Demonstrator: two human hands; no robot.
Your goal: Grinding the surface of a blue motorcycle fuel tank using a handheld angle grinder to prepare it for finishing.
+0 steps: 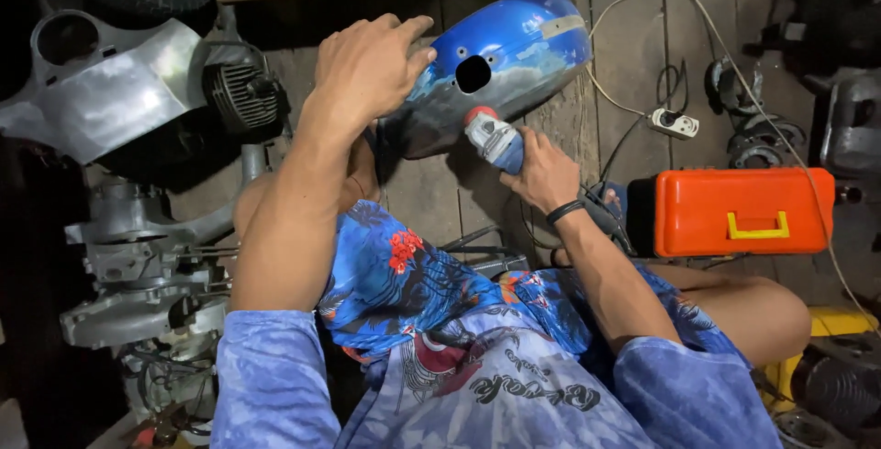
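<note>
1 blue tank (514, 45) | L hand (367, 68) flat on it | R hand (541, 173) grips 1 grinder (494, 140) | 1 orange toolbox (743, 210)

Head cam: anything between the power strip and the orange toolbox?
Only bare wooden floor between the power strip and orange toolbox in the head view; the pale cord runs past beside them.

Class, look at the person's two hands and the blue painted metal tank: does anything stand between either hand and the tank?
Nothing visible blocks the left hand: it lies flat on the glossy blue metal tank. The right hand holds a small grey power tool, so that tool alone stands between it and the tank, its tip at the tank's lower edge.
</note>
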